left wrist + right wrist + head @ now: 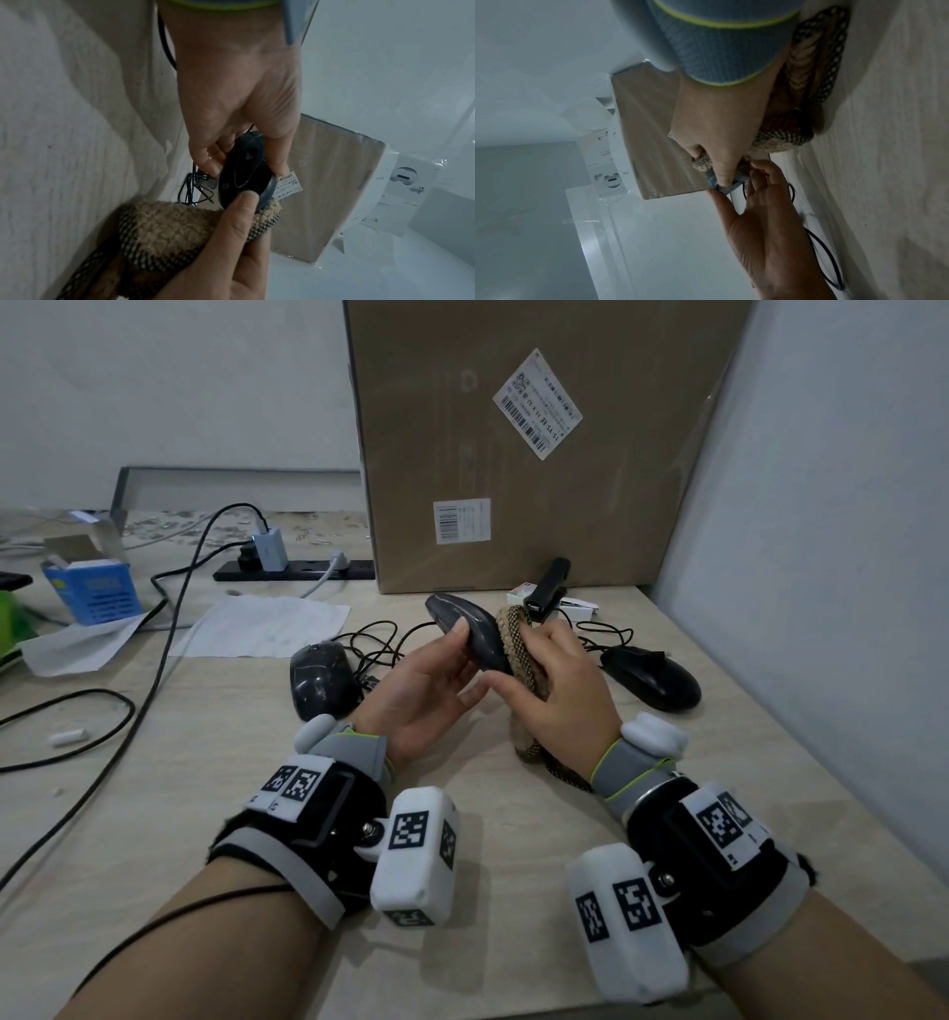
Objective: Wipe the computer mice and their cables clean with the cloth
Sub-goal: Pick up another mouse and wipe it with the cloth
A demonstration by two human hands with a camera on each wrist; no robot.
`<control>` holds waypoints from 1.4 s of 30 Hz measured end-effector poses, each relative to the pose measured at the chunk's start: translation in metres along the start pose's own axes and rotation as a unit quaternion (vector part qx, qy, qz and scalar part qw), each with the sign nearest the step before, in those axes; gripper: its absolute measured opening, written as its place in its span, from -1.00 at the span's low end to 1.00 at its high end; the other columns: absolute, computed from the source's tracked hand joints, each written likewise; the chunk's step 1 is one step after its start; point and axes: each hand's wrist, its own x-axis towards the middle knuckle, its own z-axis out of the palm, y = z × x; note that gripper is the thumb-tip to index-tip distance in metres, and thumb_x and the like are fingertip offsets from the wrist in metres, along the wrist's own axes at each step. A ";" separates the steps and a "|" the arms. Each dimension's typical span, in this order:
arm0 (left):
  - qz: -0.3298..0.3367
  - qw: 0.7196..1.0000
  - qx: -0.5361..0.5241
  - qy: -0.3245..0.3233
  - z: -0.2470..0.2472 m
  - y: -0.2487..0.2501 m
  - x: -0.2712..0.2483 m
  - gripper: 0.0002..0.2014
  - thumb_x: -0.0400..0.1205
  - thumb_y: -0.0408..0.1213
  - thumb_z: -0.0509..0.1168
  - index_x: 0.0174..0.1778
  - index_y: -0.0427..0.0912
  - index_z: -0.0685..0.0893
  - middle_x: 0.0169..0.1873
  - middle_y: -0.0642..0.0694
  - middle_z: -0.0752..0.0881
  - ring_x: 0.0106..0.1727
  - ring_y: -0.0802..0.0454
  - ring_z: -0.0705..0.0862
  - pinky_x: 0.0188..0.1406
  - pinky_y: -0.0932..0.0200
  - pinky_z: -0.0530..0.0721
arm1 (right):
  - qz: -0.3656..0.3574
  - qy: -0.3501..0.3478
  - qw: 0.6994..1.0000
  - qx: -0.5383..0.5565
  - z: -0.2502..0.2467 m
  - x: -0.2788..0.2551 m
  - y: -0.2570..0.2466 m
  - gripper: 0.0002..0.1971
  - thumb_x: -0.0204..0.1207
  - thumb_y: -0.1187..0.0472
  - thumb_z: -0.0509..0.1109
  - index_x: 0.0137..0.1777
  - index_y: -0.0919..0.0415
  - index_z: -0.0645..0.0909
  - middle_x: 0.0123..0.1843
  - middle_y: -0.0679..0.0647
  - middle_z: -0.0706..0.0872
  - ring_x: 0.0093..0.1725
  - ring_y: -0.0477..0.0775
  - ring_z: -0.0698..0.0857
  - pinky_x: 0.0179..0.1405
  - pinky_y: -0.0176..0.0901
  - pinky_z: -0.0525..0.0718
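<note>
A dark mouse [470, 636] is lifted above the table, gripped by my left hand [441, 670] between thumb and fingers. My right hand [552, 677] holds a fluffy brown cloth [518, 654] with a checked edge and presses it against the mouse's right side. In the left wrist view the right thumb lies on the mouse [244, 172], with the cloth [167, 227] bunched under it. The right wrist view shows the cloth [782, 138] under the palm. Two more black mice rest on the table, one at the left [321, 683] and one at the right [655, 683]. Their cables [380, 644] lie tangled behind.
A tall cardboard box [539, 444] stands close behind the hands, and a wall [821, 557] closes the right side. A black clip-shaped device [549, 588] lies at the box's foot. At the left are a paper sheet [267, 624], a power strip [292, 570], a blue box [95, 593] and long black cables [154, 670].
</note>
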 end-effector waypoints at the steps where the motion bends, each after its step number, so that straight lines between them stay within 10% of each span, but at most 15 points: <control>1: 0.004 1.000 0.001 0.001 0.000 0.001 0.000 -0.75 0.69 -0.08 0.19 0.04 -0.12 0.71 -0.06 -0.04 0.75 0.07 0.08 0.65 0.23 0.09 0.56 | -0.001 0.011 1.000 0.002 0.000 0.000 0.000 -0.58 0.44 -0.02 0.39 0.18 0.27 0.60 -0.11 0.07 0.51 -0.13 -0.05 0.53 -0.14 -0.18 0.55; 6: 0.010 0.999 -0.032 0.006 -0.002 0.002 0.003 -0.67 0.74 -0.15 0.11 0.36 -0.21 0.53 0.22 -0.14 0.66 0.33 -0.08 0.60 0.43 -0.15 0.50 | 0.007 0.059 0.998 0.010 -0.001 0.003 0.002 -0.69 0.50 -0.01 0.31 -0.04 0.26 0.66 -0.23 0.03 0.56 -0.23 -0.11 0.51 -0.24 -0.30 0.46; 10: 0.023 0.996 -0.080 0.032 -0.002 -0.002 0.005 -0.62 0.77 -0.25 0.05 0.42 -0.41 0.47 0.33 -0.33 0.62 0.30 -0.14 0.64 0.19 0.01 0.71 | -0.016 0.050 0.998 0.017 -0.001 0.002 0.003 -0.69 0.49 0.01 0.33 -0.05 0.28 0.68 -0.26 0.08 0.59 -0.25 -0.09 0.52 -0.24 -0.33 0.47; 16: -0.020 0.990 -0.110 0.088 -0.001 -0.003 0.006 -0.65 0.76 -0.19 0.09 0.26 -0.37 0.59 0.16 -0.29 0.68 0.08 -0.08 0.71 -0.05 0.11 0.79 | -0.052 -0.039 0.996 0.053 0.000 -0.002 -0.002 -0.69 0.52 0.08 0.31 0.17 0.21 0.67 -0.06 0.04 0.57 -0.14 -0.08 0.56 -0.15 -0.26 0.54; 21: -0.096 0.993 -0.024 0.070 0.007 -0.006 0.000 -0.77 0.71 -0.18 0.16 0.10 -0.24 0.63 -0.19 -0.14 0.67 -0.23 0.02 0.64 -0.50 0.22 0.70 | 0.052 -0.020 0.998 -0.011 -0.002 0.000 0.003 -0.63 0.58 -0.05 0.10 0.02 0.19 0.61 -0.04 -0.03 0.47 -0.17 -0.12 0.51 -0.19 -0.04 0.54; 28: -0.132 0.991 0.025 0.026 0.010 -0.004 -0.006 -0.78 0.68 -0.22 0.17 0.00 -0.25 0.68 -0.27 -0.12 0.76 -0.25 0.04 0.73 -0.33 0.19 0.75 | 0.090 0.039 0.995 0.011 -0.004 0.004 0.006 -0.64 0.60 -0.01 0.11 -0.09 0.27 0.59 -0.06 -0.02 0.44 -0.21 -0.19 0.48 -0.23 -0.23 0.45; 32: -0.087 0.994 -0.039 0.056 0.007 -0.004 -0.003 -0.74 0.72 -0.21 0.14 0.06 -0.30 0.67 -0.17 -0.17 0.75 -0.19 0.01 0.74 -0.25 0.16 0.79 | 0.056 -0.051 0.995 0.062 -0.001 0.002 0.003 -0.63 0.54 0.05 0.18 0.23 0.20 0.62 0.23 0.01 0.40 0.18 -0.16 0.47 0.22 -0.49 0.34; 35: -0.047 0.990 -0.114 0.063 0.006 -0.002 0.000 -0.69 0.75 -0.23 0.11 0.20 -0.37 0.62 -0.03 -0.25 0.73 -0.05 -0.05 0.75 -0.13 0.12 0.81 | 0.022 -0.107 0.987 0.117 -0.002 0.001 -0.004 -0.64 0.49 0.16 0.24 0.24 0.22 0.64 0.36 0.05 0.35 0.26 -0.06 0.45 0.42 -0.25 0.33; 42: -0.004 0.987 -0.146 0.071 0.002 -0.001 0.003 -0.67 0.75 -0.18 0.08 0.13 -0.36 0.62 -0.04 -0.27 0.73 -0.17 -0.06 0.80 -0.26 0.17 0.78 | -0.022 -0.102 0.992 0.065 -0.005 0.000 -0.010 -0.57 0.40 -0.02 0.15 -0.03 0.23 0.75 0.42 0.00 0.37 -0.02 -0.05 0.43 0.20 -0.14 0.39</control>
